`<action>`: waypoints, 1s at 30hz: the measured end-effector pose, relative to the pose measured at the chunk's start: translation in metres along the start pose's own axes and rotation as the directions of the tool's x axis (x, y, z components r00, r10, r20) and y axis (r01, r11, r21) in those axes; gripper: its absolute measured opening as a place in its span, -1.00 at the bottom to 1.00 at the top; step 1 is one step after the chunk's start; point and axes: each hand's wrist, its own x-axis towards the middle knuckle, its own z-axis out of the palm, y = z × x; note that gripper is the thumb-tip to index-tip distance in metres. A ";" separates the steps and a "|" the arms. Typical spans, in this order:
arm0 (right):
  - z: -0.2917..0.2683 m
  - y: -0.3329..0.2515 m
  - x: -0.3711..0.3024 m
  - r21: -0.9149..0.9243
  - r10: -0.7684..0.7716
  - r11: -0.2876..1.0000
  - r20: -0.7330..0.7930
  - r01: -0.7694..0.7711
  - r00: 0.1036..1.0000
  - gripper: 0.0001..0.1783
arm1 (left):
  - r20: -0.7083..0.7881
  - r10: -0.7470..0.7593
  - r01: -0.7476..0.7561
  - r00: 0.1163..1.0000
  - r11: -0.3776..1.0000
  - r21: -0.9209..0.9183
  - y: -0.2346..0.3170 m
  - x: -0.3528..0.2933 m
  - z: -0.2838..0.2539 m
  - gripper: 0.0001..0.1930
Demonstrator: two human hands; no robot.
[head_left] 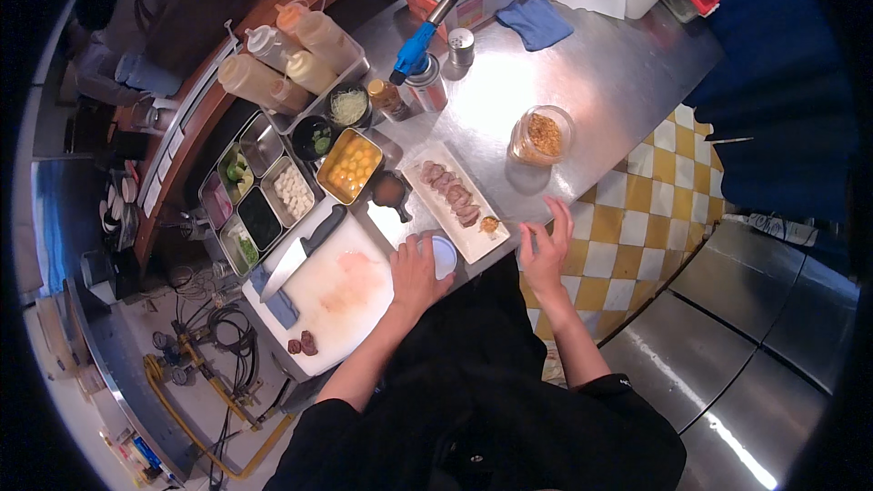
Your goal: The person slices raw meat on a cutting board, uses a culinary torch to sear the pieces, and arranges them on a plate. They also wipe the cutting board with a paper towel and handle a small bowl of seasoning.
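My left hand [416, 277] curls around the near-left edge of a small round pale-blue lid or shallow dish [444, 256], fingers on one side and thumb on the other. To the right, my right hand [547, 259] hovers past the counter's front edge, fingers bent and apart, with nothing visible in them. Between the hands lies a white rectangular plate [431, 191] bearing a row of sliced seared meat [452, 193]. A small golden crumbly heap [490, 224] sits at the plate's near end. An uncovered jar of golden crumbs [543, 136] stands beyond my right hand.
Left, a white cutting board [350, 305] holds a knife [300, 255] and dark meat pieces [307, 343]. Behind stand ingredient pans [289, 191], a pan of yolks [352, 166], squeeze bottles [245, 80], a blue-handled torch [416, 50], a shaker [461, 47] and a blue cloth [535, 24].
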 end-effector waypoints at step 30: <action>-0.052 0.127 0.186 0.471 -0.049 0.864 0.431 -0.178 0.901 -0.27 | -0.657 0.050 -0.385 0.752 0.843 -0.376 0.190 0.198 -0.076 -0.08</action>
